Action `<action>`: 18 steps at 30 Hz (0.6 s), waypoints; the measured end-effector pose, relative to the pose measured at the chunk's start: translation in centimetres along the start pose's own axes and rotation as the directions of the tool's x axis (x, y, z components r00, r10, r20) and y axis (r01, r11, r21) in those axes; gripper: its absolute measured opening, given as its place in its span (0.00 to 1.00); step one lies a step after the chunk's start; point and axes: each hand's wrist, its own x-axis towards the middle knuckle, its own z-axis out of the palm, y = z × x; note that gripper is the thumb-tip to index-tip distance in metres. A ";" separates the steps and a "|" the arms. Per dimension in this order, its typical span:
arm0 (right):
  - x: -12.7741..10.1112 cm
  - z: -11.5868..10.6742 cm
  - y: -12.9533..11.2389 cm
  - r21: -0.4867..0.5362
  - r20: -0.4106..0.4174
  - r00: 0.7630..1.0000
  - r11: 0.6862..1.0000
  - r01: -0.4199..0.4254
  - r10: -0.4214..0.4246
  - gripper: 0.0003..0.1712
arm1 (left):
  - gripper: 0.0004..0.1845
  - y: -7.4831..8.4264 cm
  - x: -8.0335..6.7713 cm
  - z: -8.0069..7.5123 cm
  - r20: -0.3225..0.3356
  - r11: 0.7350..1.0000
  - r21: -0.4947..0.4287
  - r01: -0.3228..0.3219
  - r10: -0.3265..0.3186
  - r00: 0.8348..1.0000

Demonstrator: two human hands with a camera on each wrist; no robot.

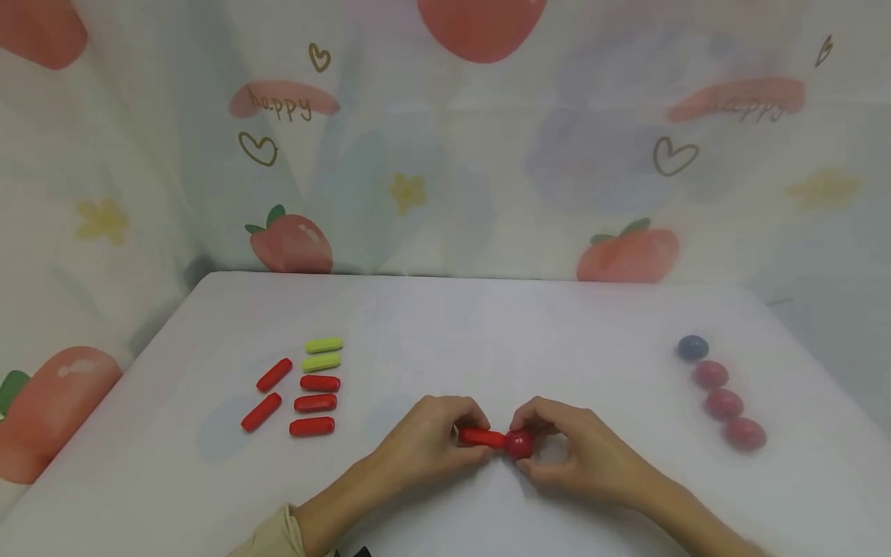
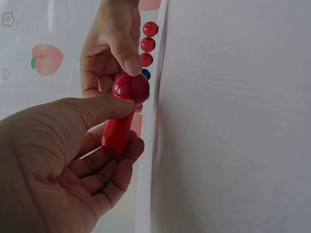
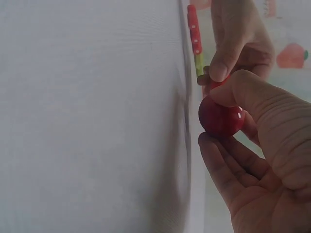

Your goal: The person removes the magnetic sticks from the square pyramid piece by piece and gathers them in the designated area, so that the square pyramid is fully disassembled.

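Low over the front middle of the white table (image 1: 445,325), my two hands meet. My left hand (image 1: 435,437) pinches a short red stick (image 1: 480,437) (image 2: 116,133) between thumb and fingers. My right hand (image 1: 564,449) pinches a red ball (image 1: 519,443) (image 2: 130,89) (image 3: 221,116) whose side touches the stick's end. In the left wrist view the ball sits on top of the stick. The right wrist view shows the ball between thumb and fingers, with the stick mostly hidden behind the thumb.
Several red sticks (image 1: 315,403) and two yellow-green sticks (image 1: 322,353) lie in rows at the left. A line of three red balls (image 1: 724,404) and one blue ball (image 1: 692,347) runs along the right. A fruit-print cloth (image 1: 445,139) hangs behind.
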 end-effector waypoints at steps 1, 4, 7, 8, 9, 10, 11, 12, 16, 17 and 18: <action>0.0 0.0 0.0 0.003 -0.004 1.000 1.000 0.000 0.000 0.25 | 0.08 0.0 0.0 0.0 -0.007 1.000 -0.005 -0.003 0.002 1.000; -0.1 -0.1 -0.1 0.021 -0.020 1.000 1.000 0.013 -0.013 0.27 | 0.09 0.1 0.0 0.0 -0.022 1.000 -0.019 -0.011 0.011 1.000; -0.1 -0.2 -0.1 0.045 -0.033 0.999 0.999 0.025 -0.024 0.29 | 0.09 0.2 0.0 -0.1 -0.032 0.999 -0.046 -0.015 0.014 0.999; -0.1 -0.2 -0.1 0.052 -0.036 0.999 0.998 0.029 -0.028 0.29 | 0.09 0.2 0.0 -0.1 -0.034 0.998 -0.053 -0.015 0.013 0.999; -0.1 -0.2 -0.1 0.058 -0.039 0.999 0.998 0.034 -0.032 0.29 | 0.09 0.2 -0.1 -0.1 -0.036 0.998 -0.061 -0.014 0.012 0.999; -0.1 -0.2 -0.1 0.061 -0.042 0.998 0.997 0.038 -0.035 0.29 | 0.09 0.2 -0.1 -0.1 -0.037 0.998 -0.066 -0.015 0.013 0.999; -0.1 -0.2 -0.1 0.064 -0.045 0.998 0.997 0.039 -0.037 0.29 | 0.09 0.3 -0.1 -0.1 -0.038 0.997 -0.070 -0.014 0.011 0.999; -0.1 -0.1 -0.1 0.064 -0.048 0.998 0.997 0.043 -0.040 0.29 | 0.09 0.3 -0.1 -0.1 -0.040 0.997 -0.072 -0.015 0.013 0.999; -0.1 -0.2 -0.3 0.074 -0.053 0.998 0.997 0.035 -0.031 0.28 | 0.08 0.3 -0.1 0.0 -0.059 0.998 -0.059 -0.019 0.016 0.998; -0.1 -0.2 -0.4 0.079 -0.049 0.999 0.997 0.027 -0.023 0.28 | 0.08 0.3 -0.1 0.0 -0.071 0.998 -0.054 -0.015 0.011 0.997; -0.2 -0.2 -0.5 0.080 -0.043 0.999 0.997 0.020 -0.017 0.27 | 0.08 0.3 -0.1 0.0 -0.082 0.999 -0.047 -0.012 0.008 0.997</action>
